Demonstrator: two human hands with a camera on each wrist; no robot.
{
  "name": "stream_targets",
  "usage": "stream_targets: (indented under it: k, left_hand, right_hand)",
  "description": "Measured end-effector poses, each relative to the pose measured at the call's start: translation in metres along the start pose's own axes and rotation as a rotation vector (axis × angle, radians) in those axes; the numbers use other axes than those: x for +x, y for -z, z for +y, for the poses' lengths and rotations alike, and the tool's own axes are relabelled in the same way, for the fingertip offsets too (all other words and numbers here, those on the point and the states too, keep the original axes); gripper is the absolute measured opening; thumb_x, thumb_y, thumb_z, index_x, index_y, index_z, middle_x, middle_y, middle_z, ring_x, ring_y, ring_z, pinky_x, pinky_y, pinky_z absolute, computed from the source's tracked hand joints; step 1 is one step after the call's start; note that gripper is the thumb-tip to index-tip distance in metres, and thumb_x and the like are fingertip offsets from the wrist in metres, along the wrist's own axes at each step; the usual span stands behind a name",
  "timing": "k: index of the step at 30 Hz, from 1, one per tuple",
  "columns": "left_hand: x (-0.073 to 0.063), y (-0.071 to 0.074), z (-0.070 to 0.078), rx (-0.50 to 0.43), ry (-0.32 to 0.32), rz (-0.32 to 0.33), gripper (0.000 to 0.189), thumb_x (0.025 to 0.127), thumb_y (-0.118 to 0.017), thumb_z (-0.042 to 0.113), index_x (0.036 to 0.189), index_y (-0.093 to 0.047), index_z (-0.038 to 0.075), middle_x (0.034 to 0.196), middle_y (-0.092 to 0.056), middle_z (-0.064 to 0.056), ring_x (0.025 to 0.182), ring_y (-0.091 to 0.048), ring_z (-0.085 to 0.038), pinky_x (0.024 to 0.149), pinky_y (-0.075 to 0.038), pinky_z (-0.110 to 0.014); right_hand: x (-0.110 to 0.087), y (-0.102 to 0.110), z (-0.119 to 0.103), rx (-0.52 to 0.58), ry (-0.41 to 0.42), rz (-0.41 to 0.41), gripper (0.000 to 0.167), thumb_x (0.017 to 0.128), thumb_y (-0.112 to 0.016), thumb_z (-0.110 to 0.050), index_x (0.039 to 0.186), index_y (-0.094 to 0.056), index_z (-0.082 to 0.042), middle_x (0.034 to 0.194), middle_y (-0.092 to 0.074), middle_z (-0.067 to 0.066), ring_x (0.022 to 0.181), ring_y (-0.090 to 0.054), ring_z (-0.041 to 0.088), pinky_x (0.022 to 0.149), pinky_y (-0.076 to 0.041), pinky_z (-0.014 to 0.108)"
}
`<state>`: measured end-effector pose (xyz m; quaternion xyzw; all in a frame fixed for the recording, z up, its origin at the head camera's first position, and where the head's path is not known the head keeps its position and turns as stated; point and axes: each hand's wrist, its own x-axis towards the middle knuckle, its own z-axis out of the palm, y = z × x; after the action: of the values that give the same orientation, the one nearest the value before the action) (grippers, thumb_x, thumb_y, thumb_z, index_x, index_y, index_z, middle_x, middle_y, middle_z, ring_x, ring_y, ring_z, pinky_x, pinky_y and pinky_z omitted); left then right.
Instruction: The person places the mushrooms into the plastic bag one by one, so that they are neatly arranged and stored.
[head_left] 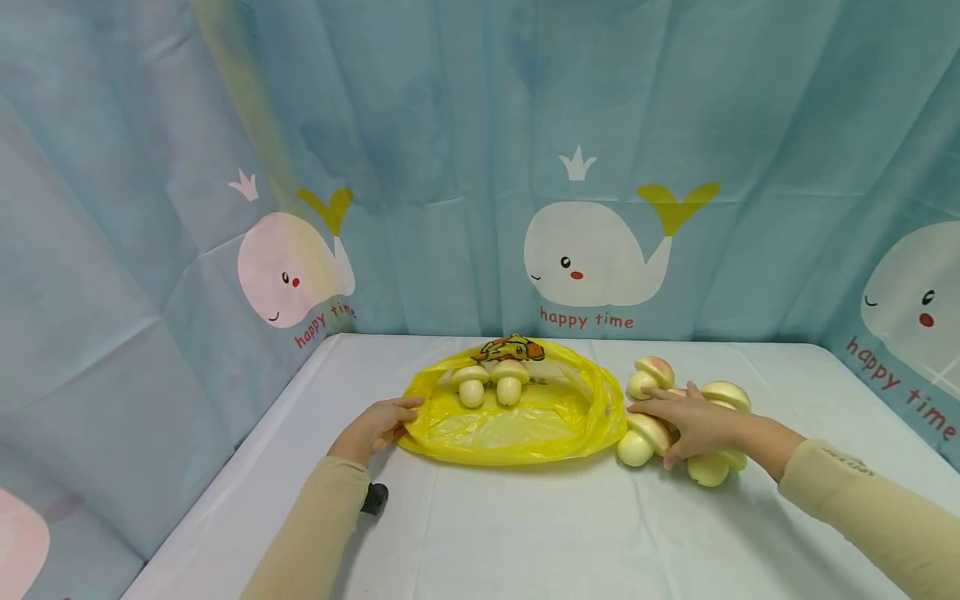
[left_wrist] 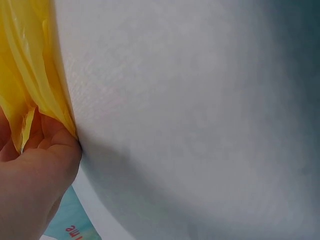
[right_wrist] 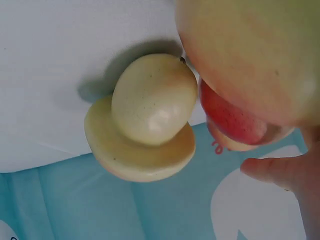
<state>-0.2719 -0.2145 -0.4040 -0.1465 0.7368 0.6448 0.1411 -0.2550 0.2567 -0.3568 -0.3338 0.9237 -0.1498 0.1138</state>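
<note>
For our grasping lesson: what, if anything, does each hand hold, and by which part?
Left hand: yellow bag, by its left edge. Right hand: grip cannot be told.

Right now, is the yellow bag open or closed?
Open: the yellow bag gapes toward the head camera, and two mushroom-shaped pieces show inside its mouth.

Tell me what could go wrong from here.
The left hand pinches the yellow bag by its thin edge; if it lets go, the open mouth might sag. The right hand is among closely clustered mushroom-shaped pieces, so lifting one could knock a neighbour loose.
</note>
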Motion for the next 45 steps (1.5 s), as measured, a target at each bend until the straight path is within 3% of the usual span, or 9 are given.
stream_targets:
  k: [7,10,15,17,24,30,33,38,45]
  left_hand:
    - [0.002,0.000,0.000,-0.004,0.008,0.004,0.043,0.099,-0.048,0.000,0.142,-0.046,-0.004,0.147,-0.039,-0.023,0.118,-0.047,-0.027,0.104,-0.039,-0.037]
    - [0.002,0.000,0.000,-0.004,0.009,0.007,0.043,0.099,-0.048,0.000,0.142,-0.046,-0.004,0.147,-0.039,-0.023,0.118,-0.047,-0.027,0.105,-0.039,-0.037]
    - [0.001,0.000,0.000,-0.006,0.003,0.008,0.043,0.099,-0.048,-0.001,0.141,-0.046,-0.005,0.146,-0.040,-0.023,0.117,-0.048,-0.027,0.103,-0.040,-0.036]
    - [0.001,0.000,0.000,-0.004,0.001,0.006,0.043,0.099,-0.048,-0.001,0.141,-0.045,-0.005,0.145,-0.040,-0.024,0.115,-0.049,-0.027,0.102,-0.041,-0.036]
    - [0.000,0.001,0.000,0.000,0.001,0.012,0.042,0.098,-0.050,0.000,0.140,-0.047,-0.005,0.144,-0.042,-0.023,0.111,-0.050,-0.025,0.099,-0.043,-0.034]
    - [0.000,0.001,-0.001,0.006,-0.004,0.005,0.043,0.099,-0.048,0.000,0.141,-0.046,-0.005,0.145,-0.041,-0.023,0.111,-0.050,-0.024,0.097,-0.044,-0.032]
    - [0.001,0.001,-0.001,0.003,-0.003,0.002,0.043,0.099,-0.049,0.000,0.141,-0.046,-0.005,0.145,-0.041,-0.023,0.111,-0.050,-0.024,0.097,-0.044,-0.032]
    - [0.001,0.000,-0.001,0.001,-0.001,0.007,0.042,0.099,-0.048,0.000,0.140,-0.048,-0.004,0.145,-0.041,-0.023,0.113,-0.048,-0.025,0.100,-0.042,-0.034]
    - [0.000,0.001,-0.003,0.012,-0.023,-0.014,0.044,0.099,-0.047,0.000,0.142,-0.044,-0.005,0.147,-0.038,-0.024,0.118,-0.047,-0.026,0.099,-0.041,-0.033]
  right_hand:
    - [-0.004,0.015,-0.004,0.040,-0.020,0.019,0.078,0.068,-0.086,-0.021,0.137,-0.052,-0.006,0.144,-0.041,0.025,0.134,-0.030,0.048,0.096,-0.001,0.079]
    - [-0.007,0.023,-0.006,0.055,-0.032,0.018,0.078,0.068,-0.086,-0.022,0.136,-0.052,-0.007,0.141,-0.047,0.021,0.131,-0.035,0.045,0.097,-0.004,0.078]
    - [-0.011,0.036,-0.009,0.126,-0.100,-0.024,0.074,0.070,-0.085,-0.024,0.133,-0.049,-0.011,0.132,-0.053,0.014,0.107,-0.049,0.032,0.092,-0.036,0.054]
    - [-0.012,0.041,-0.010,0.172,-0.104,-0.043,0.070,0.071,-0.084,-0.023,0.130,-0.048,-0.012,0.130,-0.053,0.013,0.103,-0.049,0.027,0.085,-0.040,0.045]
    - [-0.013,0.058,-0.013,0.282,-0.018,-0.062,0.061,0.079,-0.077,-0.023,0.131,-0.048,-0.006,0.130,-0.052,0.012,0.115,-0.047,0.029,0.094,-0.040,0.046]
    - [-0.011,0.064,-0.022,0.470,0.016,-0.030,0.066,0.091,-0.066,-0.022,0.147,-0.038,-0.001,0.141,-0.046,0.018,0.114,-0.051,0.022,0.093,-0.045,0.031]
    - [-0.005,0.063,-0.026,0.585,-0.001,-0.022,0.065,0.094,-0.062,-0.019,0.150,-0.032,-0.002,0.142,-0.043,0.020,0.110,-0.053,0.024,0.089,-0.048,0.034]
    - [0.012,0.060,-0.034,0.787,-0.030,0.029,0.058,0.099,-0.055,-0.020,0.145,-0.027,0.004,0.128,-0.046,0.018,0.102,-0.055,0.033,0.083,-0.051,0.042]
    - [0.034,0.053,-0.044,1.011,-0.040,0.101,0.044,0.102,-0.047,-0.022,0.139,-0.033,-0.002,0.114,-0.052,0.009,0.096,-0.053,0.022,0.079,-0.051,0.039]
